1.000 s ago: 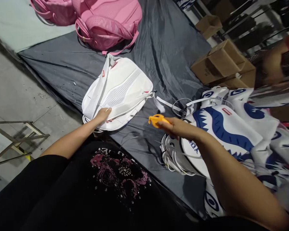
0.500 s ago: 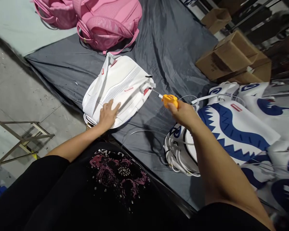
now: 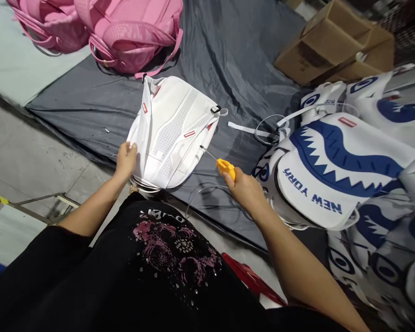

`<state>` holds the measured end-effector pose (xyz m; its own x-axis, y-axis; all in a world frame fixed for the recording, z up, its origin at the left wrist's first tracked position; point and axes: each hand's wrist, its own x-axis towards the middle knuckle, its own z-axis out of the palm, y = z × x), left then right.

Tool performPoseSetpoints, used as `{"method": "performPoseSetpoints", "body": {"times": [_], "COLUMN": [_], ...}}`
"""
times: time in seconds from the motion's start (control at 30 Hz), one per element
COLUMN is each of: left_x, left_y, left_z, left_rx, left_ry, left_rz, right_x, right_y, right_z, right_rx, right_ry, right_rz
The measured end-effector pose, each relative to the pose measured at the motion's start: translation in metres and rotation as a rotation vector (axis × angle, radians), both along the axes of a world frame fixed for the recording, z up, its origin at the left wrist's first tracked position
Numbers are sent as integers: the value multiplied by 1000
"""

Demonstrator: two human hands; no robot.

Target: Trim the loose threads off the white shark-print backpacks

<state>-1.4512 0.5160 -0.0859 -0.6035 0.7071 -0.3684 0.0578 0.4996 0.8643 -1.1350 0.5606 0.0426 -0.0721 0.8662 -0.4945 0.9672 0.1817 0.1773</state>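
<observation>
A white backpack (image 3: 180, 124) lies on the grey cloth in front of me, its back panel and shoulder straps facing up. My left hand (image 3: 126, 160) is closed on its left edge, by the shoulder strap (image 3: 144, 133). In my right hand (image 3: 245, 189) is a tool with a yellow handle (image 3: 226, 168) and a thin shaft. The shaft's dark tip is at the backpack's lower right side; I cannot tell whether it touches. A black buckle (image 3: 215, 109) with a loop of white strap shows at the right corner.
Pink backpacks (image 3: 134, 37) lie at the back left. White and blue backpacks (image 3: 346, 170) are piled at the right, with a loose white strap (image 3: 247, 129) nearby. A cardboard box (image 3: 325, 46) stands behind them. A clear cord (image 3: 207, 188) curls near the table's front edge.
My left hand has gone from lying on the backpack to its left edge. My right hand has brought the yellow-handled tool from the strap's end at the right corner down along the side.
</observation>
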Motion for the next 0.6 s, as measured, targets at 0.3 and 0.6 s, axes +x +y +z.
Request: {"method": "performPoseSetpoints", "body": {"times": [0.3, 0.6], "left_x": [-57, -45], "left_y": [35, 51], "left_z": [-24, -51], "left_rx": [-227, 49], "left_ry": [-1138, -1065], "left_rz": [-71, -389], "right_x": [-57, -120], "right_y": [-99, -126], "right_z": [-64, -112], "right_rx": [-203, 21], "right_ry": [87, 243], "right_rz": [-215, -400]}}
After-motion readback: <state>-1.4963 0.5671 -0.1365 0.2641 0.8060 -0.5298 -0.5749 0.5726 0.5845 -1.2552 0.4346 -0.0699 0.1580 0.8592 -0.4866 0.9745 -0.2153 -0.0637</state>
